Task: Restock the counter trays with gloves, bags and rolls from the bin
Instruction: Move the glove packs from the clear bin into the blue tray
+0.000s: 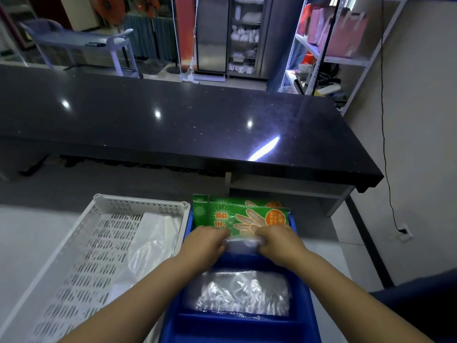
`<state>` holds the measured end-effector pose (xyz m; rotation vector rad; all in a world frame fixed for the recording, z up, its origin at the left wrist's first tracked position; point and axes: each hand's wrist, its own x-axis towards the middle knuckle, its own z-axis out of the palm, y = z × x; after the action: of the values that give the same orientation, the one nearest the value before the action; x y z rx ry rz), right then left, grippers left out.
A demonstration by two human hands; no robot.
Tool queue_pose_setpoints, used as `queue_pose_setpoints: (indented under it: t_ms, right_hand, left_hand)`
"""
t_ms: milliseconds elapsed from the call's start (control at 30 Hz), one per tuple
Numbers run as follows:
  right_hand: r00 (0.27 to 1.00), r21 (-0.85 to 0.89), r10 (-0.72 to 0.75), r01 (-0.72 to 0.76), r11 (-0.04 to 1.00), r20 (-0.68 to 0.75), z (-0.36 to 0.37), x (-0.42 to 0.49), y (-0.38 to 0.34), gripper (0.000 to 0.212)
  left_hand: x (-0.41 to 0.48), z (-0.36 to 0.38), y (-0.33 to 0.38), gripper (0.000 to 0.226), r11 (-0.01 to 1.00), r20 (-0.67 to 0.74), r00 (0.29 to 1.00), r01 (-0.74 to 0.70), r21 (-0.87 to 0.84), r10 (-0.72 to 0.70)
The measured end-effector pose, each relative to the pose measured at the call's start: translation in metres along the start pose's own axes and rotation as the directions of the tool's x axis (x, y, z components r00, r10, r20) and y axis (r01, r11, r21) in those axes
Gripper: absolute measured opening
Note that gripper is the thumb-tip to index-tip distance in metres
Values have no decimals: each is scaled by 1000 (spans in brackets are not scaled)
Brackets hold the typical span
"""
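Note:
A blue bin (304, 325) stands in front of me on a pale counter. Green glove packs (247, 214) stand upright at its far end. My left hand (205, 243) and my right hand (279, 243) both grip a clear plastic pack (243, 245) between them, just in front of the glove packs. Another clear pack of plastic bags (244, 293) lies flat in the bin's near half, between my forearms. To the left sits a white perforated tray (74, 268) with a clear plastic bag (153, 241) lying in its far right part.
A long black glossy countertop (173, 120) runs across the view beyond the bin. A metal shelf rack (333, 50) with pink bags stands at the far right, and a cable hangs down the right wall to a socket (404, 231).

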<state>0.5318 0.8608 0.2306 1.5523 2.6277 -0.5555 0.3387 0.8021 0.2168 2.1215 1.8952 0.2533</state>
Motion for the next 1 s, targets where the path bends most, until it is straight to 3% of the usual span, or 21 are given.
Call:
queue_pose_setpoints:
  t_ms: [67,167,300,400,467,567,633,700,833,1000]
  right_hand:
    - [996,4,-9,10,1000,-93,-3,-2,1,26]
    - [954,-83,-136,118,990,-266,-2,-6,1,54]
    - [885,-172,-322,278,945,-338,7,-14,-3,37]
    - [898,-178,-330,288,941,-291,12,-14,-1,28]
    - [918,-150,-307,276,949,-253,15,-10,1,29]
    - [926,-113,-291,271,956,-239,16,-6,0,27]
    - [933,-86,-283,270,959,-224,17,-4,-2,24]
    - [943,-67,-274,266,962,-188,18,-4,-2,21]
    - [963,-43,-241,238,970,-122,16,-5,0,20]
    - [929,-55,-298,293,955,-218,9,-14,10,24]
  left_hand:
    - [6,0,-1,8,999,56,998,35,-39,-33]
    - [14,-2,0,13,999,107,993,43,-7,-42]
    - [11,-5,4,25,996,-20,997,72,48,-71]
    - [0,-15,0,49,991,-152,987,72,113,-54]
    - [-8,-21,-6,60,988,-268,963,25,154,17]
    - [-15,-22,-11,59,953,-354,907,-130,274,226]
    - [-15,-16,-8,55,907,-307,884,-242,345,352]
    - [-11,-9,-3,46,878,-191,905,-289,381,381]
    - [-6,-2,-3,21,948,56,987,-157,278,148]
    - [-6,-12,-9,25,955,37,998,-65,288,57]
